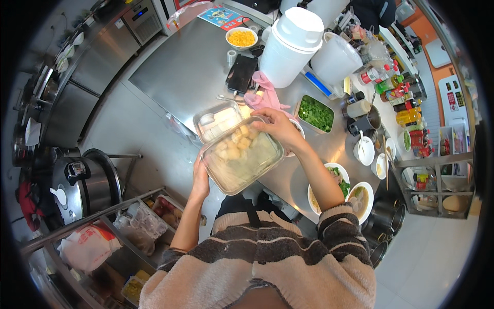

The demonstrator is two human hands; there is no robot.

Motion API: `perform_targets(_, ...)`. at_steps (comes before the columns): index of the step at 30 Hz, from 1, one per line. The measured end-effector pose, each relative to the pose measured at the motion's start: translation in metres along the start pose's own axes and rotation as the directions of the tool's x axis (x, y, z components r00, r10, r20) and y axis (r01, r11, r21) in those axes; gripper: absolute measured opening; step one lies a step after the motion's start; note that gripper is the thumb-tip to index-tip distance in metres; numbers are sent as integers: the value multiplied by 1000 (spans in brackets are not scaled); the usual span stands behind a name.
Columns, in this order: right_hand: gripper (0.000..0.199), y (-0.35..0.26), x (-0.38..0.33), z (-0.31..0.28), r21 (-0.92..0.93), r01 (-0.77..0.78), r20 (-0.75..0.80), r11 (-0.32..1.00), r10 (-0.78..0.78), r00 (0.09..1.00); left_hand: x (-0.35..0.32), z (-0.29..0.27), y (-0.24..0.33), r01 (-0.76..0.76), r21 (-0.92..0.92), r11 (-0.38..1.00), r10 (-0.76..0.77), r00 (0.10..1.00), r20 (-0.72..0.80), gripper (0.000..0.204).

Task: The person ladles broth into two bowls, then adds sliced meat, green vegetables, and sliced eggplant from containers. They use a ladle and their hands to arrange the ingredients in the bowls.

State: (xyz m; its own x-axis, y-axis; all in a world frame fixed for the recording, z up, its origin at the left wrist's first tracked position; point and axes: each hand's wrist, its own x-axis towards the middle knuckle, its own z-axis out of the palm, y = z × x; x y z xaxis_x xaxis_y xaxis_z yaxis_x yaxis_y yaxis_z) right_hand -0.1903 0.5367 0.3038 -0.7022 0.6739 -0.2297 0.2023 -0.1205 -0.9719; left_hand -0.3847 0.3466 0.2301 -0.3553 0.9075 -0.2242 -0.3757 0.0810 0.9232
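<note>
A fleecy jacket (309, 280), beige with dark brown bands (221, 251) — ribbed hem (239, 220), sleeves (337, 219) ending near the elbows — over black clothing (236, 205); left hand (199, 177) and right hand (280, 130) bare.

A head-worn fisheye looks down — wide, near — over the counter (177, 67).

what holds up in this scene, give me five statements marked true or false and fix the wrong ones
1. The right hand touches the clear container. True.
2. A pink cloth lies left of the tray of greens. True.
3. The left hand hangs free, touching nothing. False: the left hand is on the clear container.
4. The chopped greens are in a round white bowl. False: they fill a rectangular metal tray.
5. Yellow pieces fill a white bowl. True.
</note>
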Motion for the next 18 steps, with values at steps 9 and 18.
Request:
perform_targets(9, 37, 2, 11, 3, -237, 65, 218, 969, -12, 976, -10, -1, 21, -51, 152, 987, 38, 995, 91, 50)
perform_targets(18, 46, 24, 24, 21, -88, 68, 191, 994, -50, 980, -25, -2, 27, 235, -264, 935, -250, 968, -24, 72)
